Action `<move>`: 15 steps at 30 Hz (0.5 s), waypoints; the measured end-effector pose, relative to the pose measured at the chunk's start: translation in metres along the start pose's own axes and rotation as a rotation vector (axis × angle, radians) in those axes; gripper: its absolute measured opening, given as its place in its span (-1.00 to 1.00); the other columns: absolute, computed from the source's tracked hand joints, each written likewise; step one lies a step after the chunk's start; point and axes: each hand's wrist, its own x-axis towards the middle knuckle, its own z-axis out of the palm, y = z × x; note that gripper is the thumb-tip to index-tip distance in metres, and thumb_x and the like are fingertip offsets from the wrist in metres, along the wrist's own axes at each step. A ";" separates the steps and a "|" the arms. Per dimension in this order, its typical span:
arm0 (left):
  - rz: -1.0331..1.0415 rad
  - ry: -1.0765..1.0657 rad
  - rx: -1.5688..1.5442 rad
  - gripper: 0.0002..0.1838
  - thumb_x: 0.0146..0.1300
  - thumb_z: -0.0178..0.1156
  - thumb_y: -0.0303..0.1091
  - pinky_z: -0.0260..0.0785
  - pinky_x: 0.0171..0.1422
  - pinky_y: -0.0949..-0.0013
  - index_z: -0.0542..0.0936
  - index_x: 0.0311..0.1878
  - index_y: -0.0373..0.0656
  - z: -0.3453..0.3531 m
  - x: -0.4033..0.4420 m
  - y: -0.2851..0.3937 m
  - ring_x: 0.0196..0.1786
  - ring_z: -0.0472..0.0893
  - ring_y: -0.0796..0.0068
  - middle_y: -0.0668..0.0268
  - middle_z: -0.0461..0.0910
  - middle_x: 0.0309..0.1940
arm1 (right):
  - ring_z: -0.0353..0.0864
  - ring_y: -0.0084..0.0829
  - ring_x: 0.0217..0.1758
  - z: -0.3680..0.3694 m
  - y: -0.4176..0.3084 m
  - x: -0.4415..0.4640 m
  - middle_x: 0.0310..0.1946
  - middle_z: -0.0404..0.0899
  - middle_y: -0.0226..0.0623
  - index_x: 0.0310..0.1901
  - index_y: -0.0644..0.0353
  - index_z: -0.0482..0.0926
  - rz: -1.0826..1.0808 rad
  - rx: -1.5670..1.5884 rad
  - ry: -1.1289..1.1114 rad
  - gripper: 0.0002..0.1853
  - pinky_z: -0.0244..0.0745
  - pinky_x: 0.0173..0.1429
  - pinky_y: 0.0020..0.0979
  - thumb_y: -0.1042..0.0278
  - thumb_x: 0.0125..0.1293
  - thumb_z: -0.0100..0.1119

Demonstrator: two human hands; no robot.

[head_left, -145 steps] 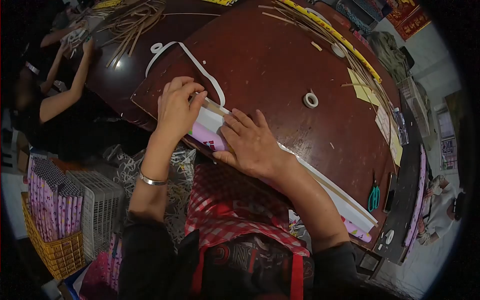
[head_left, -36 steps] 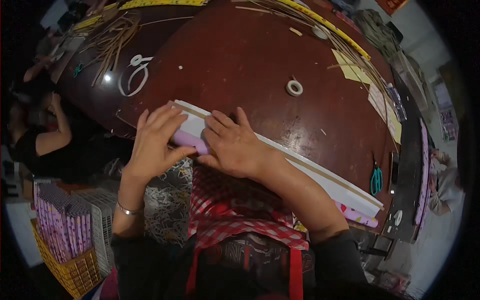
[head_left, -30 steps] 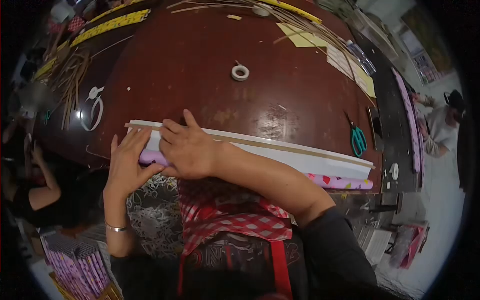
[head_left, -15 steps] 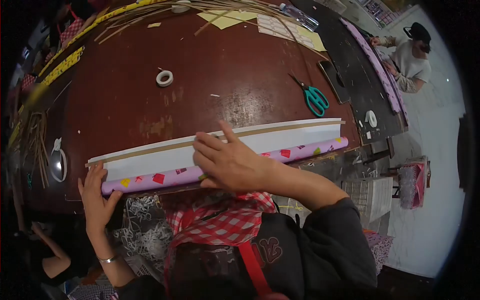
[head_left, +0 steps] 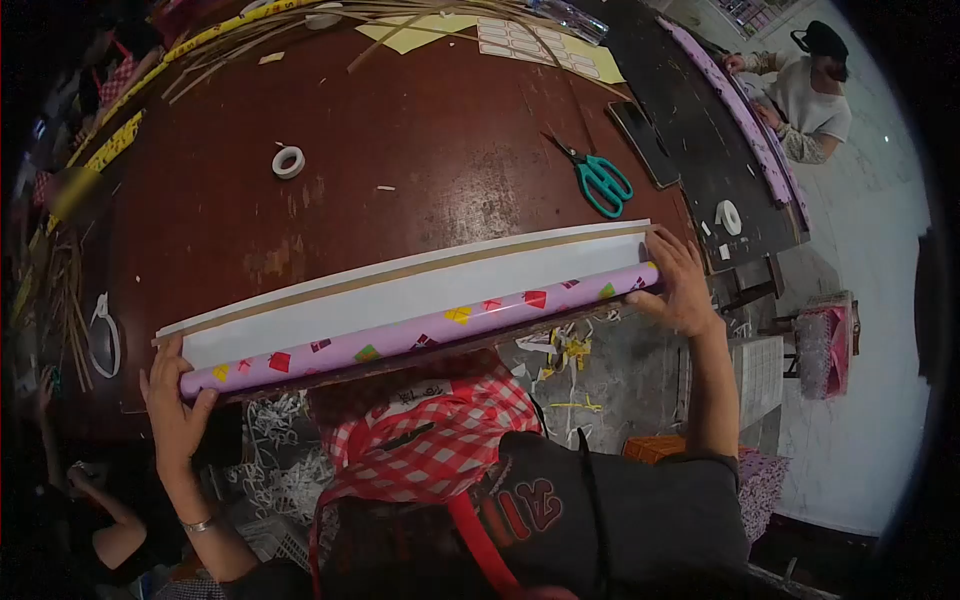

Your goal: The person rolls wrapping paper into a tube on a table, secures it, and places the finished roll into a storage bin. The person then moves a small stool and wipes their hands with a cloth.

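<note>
A roll of lilac wrapping paper with colourful printed shapes lies along the table's near edge. Its unrolled white underside faces up beyond the roll, with a narrow brown strip running along the far margin. My left hand grips the left end, thumb on the near side and fingers over the paper. At the other end, my right hand is closed around the roll and the sheet's corner. Teal-handled scissors lie open-bladed beyond the right end.
White tape rolls and a dark phone lie on the table. Brown strips, yellow sheets and a bottle line the far side. A person handles lilac rolls at right. Paper scraps litter the floor.
My right hand has moved from the middle of the roll to its right end and taken hold there. My left hand stays at the left end. The view has shifted slightly.
</note>
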 end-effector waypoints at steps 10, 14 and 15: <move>0.004 0.009 -0.013 -0.47 0.08 0.29 0.14 -0.18 0.45 -0.34 0.46 -0.17 -0.14 0.001 0.001 -0.006 0.45 0.26 0.02 0.15 0.37 0.37 | 0.34 0.00 0.35 -0.041 -0.066 0.007 0.20 0.45 -0.06 0.18 0.22 0.45 -0.168 -0.049 0.233 -0.25 0.19 0.39 0.06 0.11 -0.06 0.51; -0.013 0.004 -0.015 -0.49 0.07 0.32 0.11 -0.19 0.44 -0.39 0.47 -0.17 -0.13 0.002 0.007 0.005 0.46 0.26 0.01 0.16 0.38 0.37 | 0.46 -0.06 0.13 -0.013 -0.139 0.044 0.04 0.51 -0.13 0.06 0.22 0.50 -0.436 0.265 0.151 -0.38 0.40 0.19 -0.10 0.20 -0.07 0.49; -0.038 -0.006 -0.015 -0.50 0.07 0.33 0.09 -0.19 0.43 -0.40 0.48 -0.17 -0.13 -0.002 0.000 0.003 0.46 0.26 0.00 0.15 0.38 0.37 | 0.48 -0.08 0.06 -0.002 -0.155 0.056 -0.02 0.52 -0.14 0.05 0.22 0.50 -0.496 0.344 0.098 -0.39 0.42 0.14 -0.13 0.22 -0.06 0.48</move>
